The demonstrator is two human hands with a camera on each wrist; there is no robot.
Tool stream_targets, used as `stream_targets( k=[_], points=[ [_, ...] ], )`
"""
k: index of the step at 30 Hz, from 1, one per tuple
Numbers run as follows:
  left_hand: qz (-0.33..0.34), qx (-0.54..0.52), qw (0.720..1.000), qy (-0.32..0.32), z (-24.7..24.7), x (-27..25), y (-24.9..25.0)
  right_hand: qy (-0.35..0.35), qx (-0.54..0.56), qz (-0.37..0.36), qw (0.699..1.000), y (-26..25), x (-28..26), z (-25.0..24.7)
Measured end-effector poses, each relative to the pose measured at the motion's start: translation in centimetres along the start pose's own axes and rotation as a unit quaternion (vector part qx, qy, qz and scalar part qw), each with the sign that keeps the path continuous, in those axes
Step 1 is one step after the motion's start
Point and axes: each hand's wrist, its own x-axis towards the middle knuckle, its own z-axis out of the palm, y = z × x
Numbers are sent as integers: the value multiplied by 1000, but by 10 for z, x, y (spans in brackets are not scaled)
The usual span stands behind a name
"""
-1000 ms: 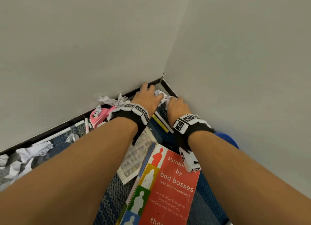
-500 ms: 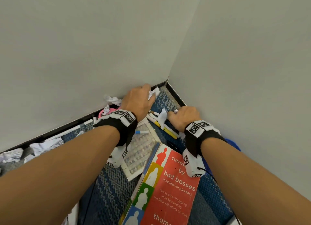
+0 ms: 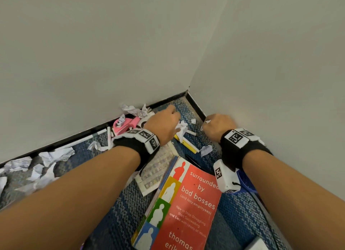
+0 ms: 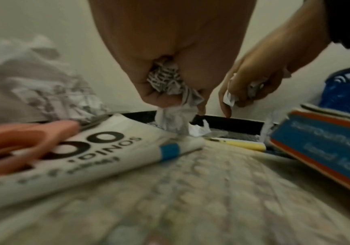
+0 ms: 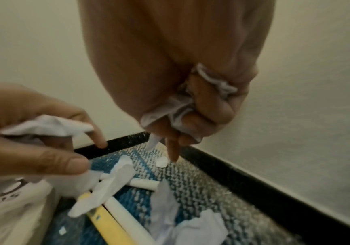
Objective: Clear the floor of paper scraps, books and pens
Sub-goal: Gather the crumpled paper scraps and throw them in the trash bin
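The left hand (image 3: 164, 124) is curled tight around a wad of crumpled paper (image 4: 165, 81), a tail hanging out. The right hand (image 3: 217, 125) grips smaller scraps (image 5: 176, 107), forefinger pointing down at the carpet (image 3: 237, 218) in the corner, near a book (image 3: 186, 208).

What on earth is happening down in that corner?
A person is tidying a littered carpet corner. Their left hand grips a wad of crumpled paper, and their right hand clutches more paper scraps. Plenty remains on the floor: a red book, a yellow pen, loose scraps and a pile of crumpled paper along the wall.
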Motion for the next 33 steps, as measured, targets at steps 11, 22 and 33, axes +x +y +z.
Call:
stream_targets(
  k=[11,22,33],
  points=[
    [7,27,999,-18,24,-4,9,-161,-189,-59,967,9,-5,41],
    [-94,-112,988,43,-6,-25,-22,-159,-83,-63,982,2,5,-16],
    [-70,-22,997,-29,20,-45,-23,-7,-32,-14,999,-32,40,14]
  ],
)
